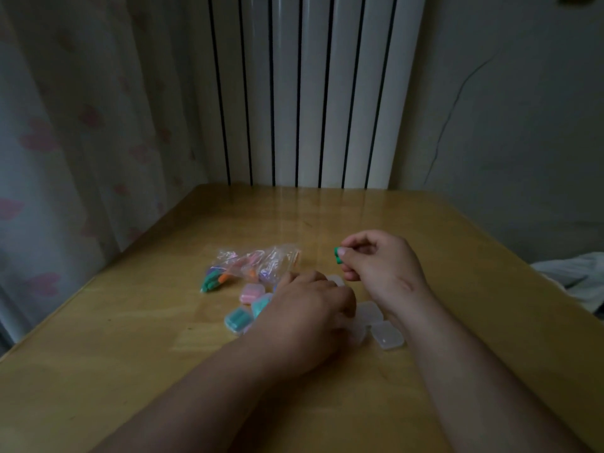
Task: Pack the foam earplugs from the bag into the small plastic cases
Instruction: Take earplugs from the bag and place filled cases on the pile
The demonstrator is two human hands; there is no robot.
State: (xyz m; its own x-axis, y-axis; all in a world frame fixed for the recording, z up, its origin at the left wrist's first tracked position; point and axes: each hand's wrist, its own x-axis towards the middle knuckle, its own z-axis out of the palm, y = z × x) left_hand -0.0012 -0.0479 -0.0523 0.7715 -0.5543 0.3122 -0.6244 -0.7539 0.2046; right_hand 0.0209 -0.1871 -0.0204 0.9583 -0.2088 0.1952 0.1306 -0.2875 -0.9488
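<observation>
A clear plastic bag (251,263) of coloured foam earplugs lies on the wooden table (130,338), some green and orange plugs at its left end. My right hand (376,263) pinches a green earplug (338,255) above the table. My left hand (307,308) lies knuckles up over the small cases, fingers curled; what it holds is hidden. Filled cases sit left of it: a pink one (251,293) and teal ones (238,318). Empty clear cases (387,335) lie between my wrists.
A white radiator (310,93) stands behind the table's far edge. A flowered curtain (65,125) hangs at the left. White cloth (575,276) lies beyond the table's right edge.
</observation>
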